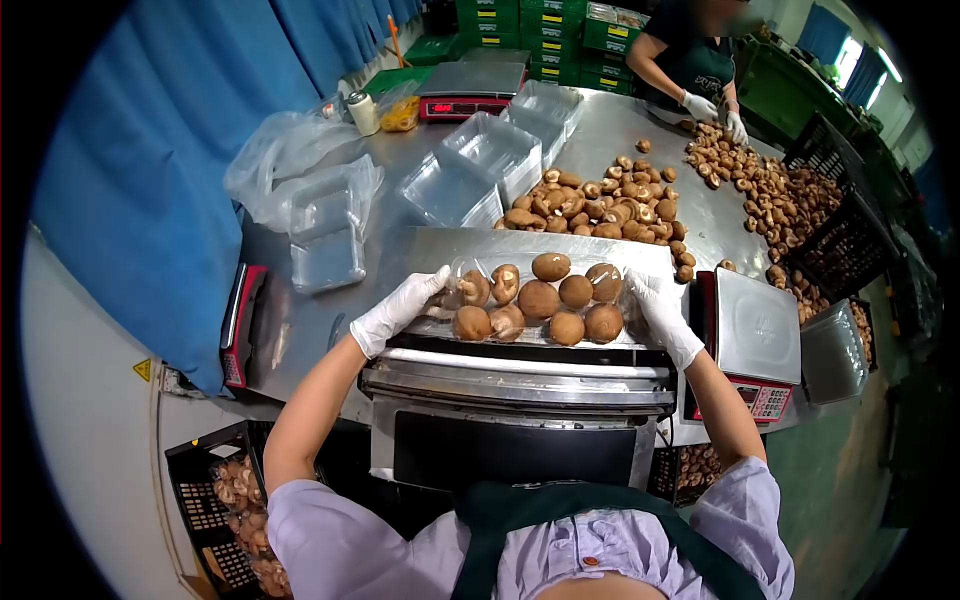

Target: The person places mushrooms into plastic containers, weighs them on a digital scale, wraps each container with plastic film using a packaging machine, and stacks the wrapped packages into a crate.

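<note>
My left hand (pixel 405 305), in a white glove, has its fingers closed on the left end of a clear plastic tray (pixel 537 333). My right hand (pixel 663 315), gloved too, grips the right end. Several brown shiitake mushrooms (pixel 539 299) lie in the tray, some cap up and some with stems showing. Clear film seems to cover them, though its edges are hard to make out. Just below the tray, nearer my body, is a wrapping machine (pixel 520 372) with a pale roller and a dark front panel.
Loose mushrooms (pixel 610 205) are piled beyond the tray, with stacked clear trays (pixel 470 165) beside them. Scales stand right (pixel 758 330), left (pixel 240 320) and at the back (pixel 465 100). A co-worker (pixel 700 60) handles mushrooms near a black crate (pixel 850 220).
</note>
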